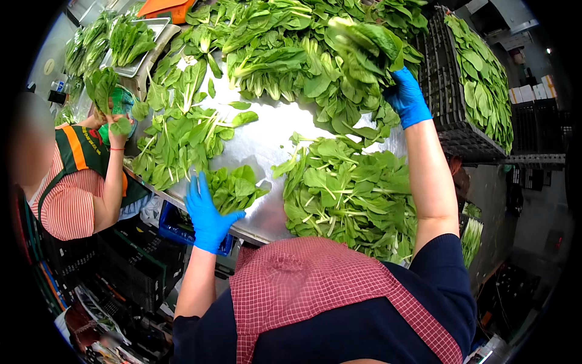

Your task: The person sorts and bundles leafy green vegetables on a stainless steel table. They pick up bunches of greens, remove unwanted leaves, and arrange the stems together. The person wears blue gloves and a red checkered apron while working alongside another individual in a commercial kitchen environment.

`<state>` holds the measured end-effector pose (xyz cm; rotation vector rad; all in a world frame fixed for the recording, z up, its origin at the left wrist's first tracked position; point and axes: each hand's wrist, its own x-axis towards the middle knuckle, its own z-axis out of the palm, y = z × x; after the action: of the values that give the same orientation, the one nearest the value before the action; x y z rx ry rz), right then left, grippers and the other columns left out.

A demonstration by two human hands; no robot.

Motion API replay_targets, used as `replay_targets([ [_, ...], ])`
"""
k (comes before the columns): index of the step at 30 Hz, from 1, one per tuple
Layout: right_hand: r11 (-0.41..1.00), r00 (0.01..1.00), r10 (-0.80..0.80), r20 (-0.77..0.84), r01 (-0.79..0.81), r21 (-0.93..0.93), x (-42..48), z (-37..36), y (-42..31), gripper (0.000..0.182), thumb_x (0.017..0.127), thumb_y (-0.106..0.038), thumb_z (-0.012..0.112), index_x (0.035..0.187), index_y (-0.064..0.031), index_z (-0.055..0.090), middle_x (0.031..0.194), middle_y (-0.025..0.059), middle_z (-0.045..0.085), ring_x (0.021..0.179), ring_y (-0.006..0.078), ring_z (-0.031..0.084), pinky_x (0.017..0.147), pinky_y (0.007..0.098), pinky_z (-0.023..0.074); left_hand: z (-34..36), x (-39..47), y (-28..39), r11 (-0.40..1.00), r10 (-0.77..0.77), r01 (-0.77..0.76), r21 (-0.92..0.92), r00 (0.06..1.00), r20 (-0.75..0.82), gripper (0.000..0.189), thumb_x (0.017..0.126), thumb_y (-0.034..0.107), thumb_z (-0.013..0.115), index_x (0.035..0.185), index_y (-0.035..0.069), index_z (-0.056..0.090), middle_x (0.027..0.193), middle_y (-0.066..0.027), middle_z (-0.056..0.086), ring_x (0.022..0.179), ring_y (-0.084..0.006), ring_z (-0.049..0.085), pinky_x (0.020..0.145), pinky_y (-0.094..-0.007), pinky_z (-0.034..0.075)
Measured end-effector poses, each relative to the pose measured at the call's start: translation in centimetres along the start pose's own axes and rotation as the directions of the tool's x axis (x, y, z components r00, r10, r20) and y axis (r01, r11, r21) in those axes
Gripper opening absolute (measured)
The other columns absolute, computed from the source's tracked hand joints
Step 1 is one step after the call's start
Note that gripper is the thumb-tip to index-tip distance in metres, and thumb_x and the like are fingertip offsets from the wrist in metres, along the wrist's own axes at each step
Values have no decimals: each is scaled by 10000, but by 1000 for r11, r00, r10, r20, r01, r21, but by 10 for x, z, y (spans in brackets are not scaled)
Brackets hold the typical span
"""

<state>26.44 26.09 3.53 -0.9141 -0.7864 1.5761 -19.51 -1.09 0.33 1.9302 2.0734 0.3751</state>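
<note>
My left hand (208,218), in a blue glove, is at the front edge of the metal table (273,136) with its fingers and thumb spread. It is right beside a small bunch of leafy greens (234,186); whether it touches the leaves I cannot tell. At the far right my right hand (406,99), also gloved in blue, grips a bunch of leafy greens (366,45), slightly blurred, over the large heap of whole greens (273,63). Its fingertips are hidden. Loose leaves (345,195) are heaped in front of my apron (309,273).
Black plastic crates (439,91) full of greens (482,77) stand at the table's right. On the left, a co-worker (82,177) holds greens (101,88) in both hands. More loose leaves (175,141) and an orange scale (166,9) lie on that side. A blue crate (175,225) sits below the edge.
</note>
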Motion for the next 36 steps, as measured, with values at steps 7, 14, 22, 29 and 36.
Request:
replay_targets([
  [7,843,837,493,237,-391,-370,-99,59,-1,416,835,-251,725,1165,-7,655,903,2,651,733,66,575,664,273,505,-21,31,104,848,355,-388,-360,922,-156,886,722,270,835,1443,25,382,1440,-205,401,1321,-385,398,1096,-467,347],
  [14,488,611,790,51,-576,-656,-143,74,33,444,870,-407,677,1168,-78,666,892,20,660,638,127,554,537,301,482,64,-1,115,693,118,154,-705,940,321,476,856,197,739,1237,-26,561,980,-88,680,842,-192,668,776,-309,533],
  [22,388,967,-226,118,200,-900,-162,40,66,421,937,-333,633,1217,-18,620,1082,111,676,934,159,633,832,294,510,106,-11,96,74,34,779,-622,622,783,184,912,184,671,1061,88,620,896,-13,667,787,-130,657,704,-273,548],
  [29,716,995,-93,19,80,-693,-299,110,93,149,875,-116,687,1003,-45,716,873,86,708,782,152,660,716,291,521,86,-27,87,-207,162,733,-648,679,716,54,950,112,610,998,89,618,840,-22,663,756,-137,669,673,-264,556],
  [36,841,908,417,-42,-403,-361,-317,111,158,376,892,-213,700,1158,40,618,881,108,698,761,148,660,656,282,543,83,-50,94,-135,149,672,-728,741,655,159,942,87,606,1095,43,597,974,-93,680,834,-184,684,740,-297,576],
])
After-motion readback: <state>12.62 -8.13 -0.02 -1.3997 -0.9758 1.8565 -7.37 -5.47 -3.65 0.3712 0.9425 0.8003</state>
